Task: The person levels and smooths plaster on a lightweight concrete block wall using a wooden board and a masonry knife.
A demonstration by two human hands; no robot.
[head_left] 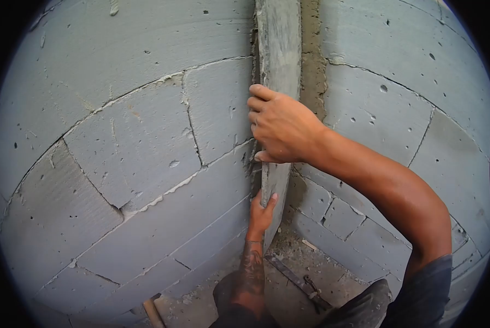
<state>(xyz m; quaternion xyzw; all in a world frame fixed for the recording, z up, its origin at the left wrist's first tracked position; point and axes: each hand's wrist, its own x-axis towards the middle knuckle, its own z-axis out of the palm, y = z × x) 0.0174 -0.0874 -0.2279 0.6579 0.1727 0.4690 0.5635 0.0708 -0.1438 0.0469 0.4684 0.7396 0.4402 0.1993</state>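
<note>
A long grey, mortar-smeared board (pixel 280 41) stands upright in the corner between two block walls. My right hand (pixel 283 123) is closed round it at mid-height, the fingers curled over its left edge. Lower down, my left hand (pixel 262 213) grips the same edge, its thumb lying along the board's face and its fingers mostly hidden. Just right of the board runs a strip of rough brown mortar (pixel 313 60) down the corner. The board's lower end reaches close to the floor.
Grey block walls rise on the left (pixel 146 131) and right (pixel 376 115). On the debris-strewn floor (pixel 338 270) lie a flat metal bar (pixel 288 273) and a dark tool resembling pliers (pixel 313 290). A wooden handle (pixel 153 313) leans at the bottom left.
</note>
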